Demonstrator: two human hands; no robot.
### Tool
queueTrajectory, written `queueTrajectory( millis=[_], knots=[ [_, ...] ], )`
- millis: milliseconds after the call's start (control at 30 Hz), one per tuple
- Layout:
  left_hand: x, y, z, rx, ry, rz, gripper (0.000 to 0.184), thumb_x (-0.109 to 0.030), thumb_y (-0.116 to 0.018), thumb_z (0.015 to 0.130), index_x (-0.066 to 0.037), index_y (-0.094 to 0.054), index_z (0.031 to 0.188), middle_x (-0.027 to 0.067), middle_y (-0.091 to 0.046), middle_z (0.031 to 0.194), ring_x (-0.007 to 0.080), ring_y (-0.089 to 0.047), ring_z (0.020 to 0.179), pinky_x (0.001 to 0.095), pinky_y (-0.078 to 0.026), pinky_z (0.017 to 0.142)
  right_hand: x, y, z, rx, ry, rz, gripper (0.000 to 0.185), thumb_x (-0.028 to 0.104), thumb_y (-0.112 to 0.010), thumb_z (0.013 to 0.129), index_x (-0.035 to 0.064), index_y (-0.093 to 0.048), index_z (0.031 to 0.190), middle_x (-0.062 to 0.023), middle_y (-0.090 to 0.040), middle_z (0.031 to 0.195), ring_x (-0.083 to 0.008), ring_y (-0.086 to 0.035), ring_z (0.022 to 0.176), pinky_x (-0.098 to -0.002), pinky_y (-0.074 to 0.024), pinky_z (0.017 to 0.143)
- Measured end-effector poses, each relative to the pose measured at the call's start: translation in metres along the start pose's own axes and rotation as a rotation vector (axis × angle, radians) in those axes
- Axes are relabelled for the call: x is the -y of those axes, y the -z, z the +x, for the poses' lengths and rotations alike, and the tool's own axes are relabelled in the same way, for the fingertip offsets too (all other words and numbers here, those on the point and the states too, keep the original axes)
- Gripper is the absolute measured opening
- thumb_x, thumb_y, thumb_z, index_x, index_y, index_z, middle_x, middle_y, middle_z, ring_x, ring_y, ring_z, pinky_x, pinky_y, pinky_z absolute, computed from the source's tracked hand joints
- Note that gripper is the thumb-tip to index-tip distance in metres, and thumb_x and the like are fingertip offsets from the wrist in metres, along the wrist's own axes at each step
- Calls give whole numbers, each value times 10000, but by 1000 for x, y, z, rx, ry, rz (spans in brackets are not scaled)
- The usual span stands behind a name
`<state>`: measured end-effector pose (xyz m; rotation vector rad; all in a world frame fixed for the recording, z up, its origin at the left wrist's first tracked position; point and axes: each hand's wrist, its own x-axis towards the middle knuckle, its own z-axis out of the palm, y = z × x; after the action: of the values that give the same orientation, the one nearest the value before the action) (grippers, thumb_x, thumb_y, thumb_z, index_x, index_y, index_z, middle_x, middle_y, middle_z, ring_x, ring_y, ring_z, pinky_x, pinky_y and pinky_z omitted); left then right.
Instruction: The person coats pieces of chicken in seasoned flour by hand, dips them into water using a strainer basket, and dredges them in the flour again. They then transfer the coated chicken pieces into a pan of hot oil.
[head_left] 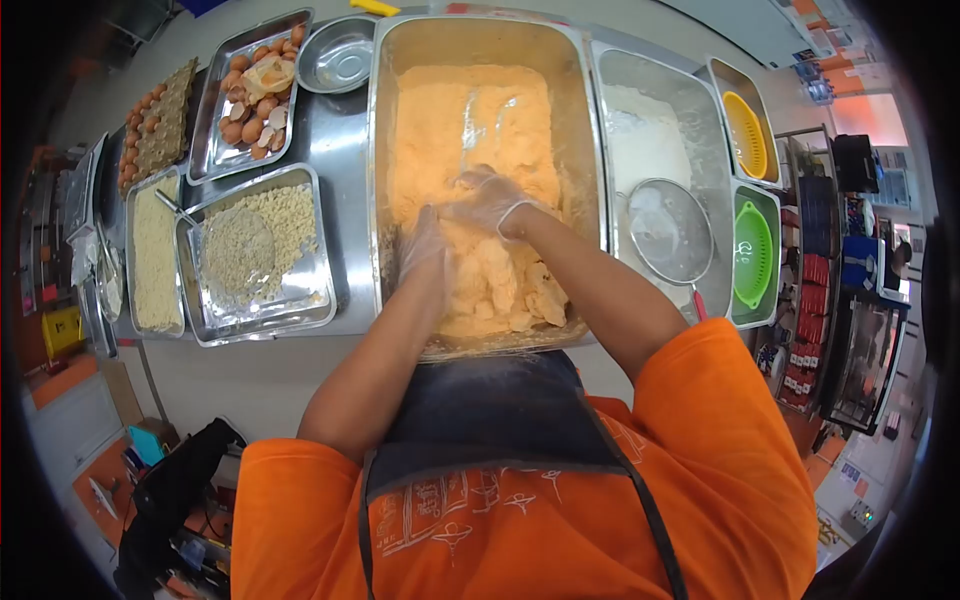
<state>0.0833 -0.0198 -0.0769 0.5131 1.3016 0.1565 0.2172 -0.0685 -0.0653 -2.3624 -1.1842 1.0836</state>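
Observation:
Orange-yellow floury mixture (475, 110) fills a deep metal pan (588, 130) in front of my body. It lies crumbly and flat at the far side and in rough clumps nearer me. My left hand (425, 250), in a clear plastic glove, is down by the pan's left wall, touching the mixture; its fingers are mostly hidden. Beside it, my right hand (490, 203), also gloved, reaches across the middle of the pan. Its fingers are curled in at the mixture's surface, and what they hold, if anything, is hidden.
To the right, a sieve (670, 230) rests on a tray of white powder (645, 135), beside yellow (745, 135) and green baskets (752, 255). Left stand a tray of crumbs (300, 215), a pale powder tray (157, 260), eggs and shells (262, 110), an egg carton (165, 135) and a metal bowl (335, 55).

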Motion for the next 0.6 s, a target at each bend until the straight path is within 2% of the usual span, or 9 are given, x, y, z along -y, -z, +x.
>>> queueTrajectory(
  millis=[167,200,267,333,367,433,467,533,600],
  knots=[
    [-27,24,-36,-51,-206,661,660,-532,-514,904,19,-537,1266,223,-612,1175,328,-608,1009,424,-451,900,-3,17,-62,63,55,59,734,530,-638,829,32,-516,1355,-177,-417,1468,-322,-418,1345,-380,-330,1127],
    [-38,28,-52,75,-378,1156,690,-568,-498,898,-4,-534,1295,211,-579,1258,344,-586,1073,426,-433,948,-10,24,-81,80,157,39,727,520,-624,843,45,-494,1377,-176,-408,1476,-321,-416,1348,-377,-330,1127],
    [-37,28,-49,219,-544,1651,722,-603,-482,893,-27,-532,1325,200,-546,1342,360,-563,1138,429,-414,995,-21,21,-109,102,248,23,721,511,-610,856,57,-471,1399,-175,-399,1483,-320,-414,1352,-375,-330,1127],
    [-26,23,-13,63,-559,1640,726,-622,-449,906,-89,-489,1398,172,-456,1446,358,-470,1273,418,-362,1069,-32,5,-121,-246,-57,-145,772,520,-588,866,92,-376,1472,-197,-346,1516,-333,-387,1373,-382,-310,1138],
    [-29,15,-8,15,-561,1639,729,-628,-438,911,-110,-474,1422,162,-426,1481,357,-439,1318,415,-345,1093,-36,-9,-116,-243,-67,-141,772,520,-588,866,92,-376,1472,-197,-346,1516,-333,-387,1373,-382,-310,1138],
    [-34,-12,1,224,-335,1455,730,-558,-509,925,-130,-346,1493,141,-151,1589,339,-274,1426,410,-260,1148,-34,-37,-95,-240,-642,274,914,623,-558,841,86,-265,1519,-221,-349,1512,-367,-369,1381,-406,-304,1130],
    [-32,-24,1,291,-258,1390,745,-534,-533,930,-136,-303,1517,134,-59,1625,333,-219,1462,409,-231,1166,-17,-32,-87,-206,-692,206,947,681,-506,841,85,-239,1528,-251,-341,1506,-366,-357,1388,-410,-309,1124],
    [-24,-31,-1,499,-49,735,741,-607,-480,929,-134,-373,1490,109,-86,1628,303,-147,1485,409,-161,1187,-14,-34,-72,-278,-680,402,897,608,-546,860,77,-256,1522,-252,-343,1504,-366,-382,1370,-405,-326,1114],
    [-25,-34,17,531,-153,871,749,-620,-451,933,-129,-365,1493,117,-119,1621,292,-155,1484,406,-165,1187,-20,-24,-64,-372,-644,574,849,535,-585,879,68,-273,1517,-253,-344,1501,-365,-406,1352,-400,-342,1104]
  ],
)
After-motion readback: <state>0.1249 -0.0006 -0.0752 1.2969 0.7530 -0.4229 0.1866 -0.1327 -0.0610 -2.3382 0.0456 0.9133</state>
